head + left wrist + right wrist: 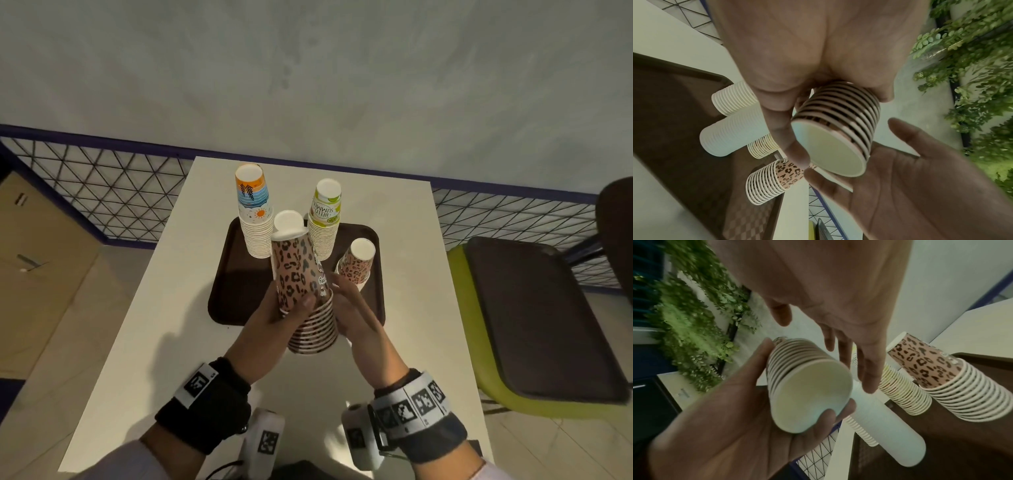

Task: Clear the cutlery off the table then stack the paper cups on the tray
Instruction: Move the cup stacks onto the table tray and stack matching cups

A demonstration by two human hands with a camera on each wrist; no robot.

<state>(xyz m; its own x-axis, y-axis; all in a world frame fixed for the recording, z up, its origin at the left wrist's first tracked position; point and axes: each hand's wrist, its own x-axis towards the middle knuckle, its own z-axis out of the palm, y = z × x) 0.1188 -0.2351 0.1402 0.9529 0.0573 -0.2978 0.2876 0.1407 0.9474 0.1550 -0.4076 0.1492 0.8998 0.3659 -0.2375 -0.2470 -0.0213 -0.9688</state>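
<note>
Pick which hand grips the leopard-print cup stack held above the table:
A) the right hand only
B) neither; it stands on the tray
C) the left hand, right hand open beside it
C: the left hand wraps round the leopard-print cup stack, while the right hand is open with straight fingers beside it.

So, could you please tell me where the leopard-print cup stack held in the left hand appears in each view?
Head: the held leopard stack sits centre frame, gripped by the left hand.
Left wrist: held leopard stack at centre, open mouth toward the camera.
Right wrist: held leopard stack centre-left.
Shared landmark: the smaller leopard stack on the tray.
</note>
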